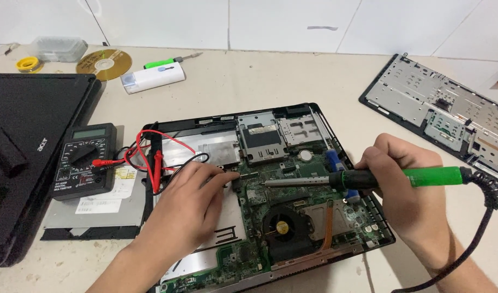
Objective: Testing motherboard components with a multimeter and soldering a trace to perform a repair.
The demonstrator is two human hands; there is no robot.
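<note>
An opened laptop base with a green circuit board [270,179] lies in front of me, a round cooling fan [284,228] near its front. My right hand [406,184] grips a soldering iron with a green handle [431,176]; its metal tip points left to a spot on the board near a small black part [239,180]. My left hand [192,201] rests on the board, with fingertips pinching or pressing that black part.
A black multimeter [86,160] with red and black leads sits at left on a flat drive. A closed black laptop [26,141] lies far left. A keyboard frame [444,111] is at the right. A disc [104,64], solder spool [29,64] and white case [153,77] lie behind.
</note>
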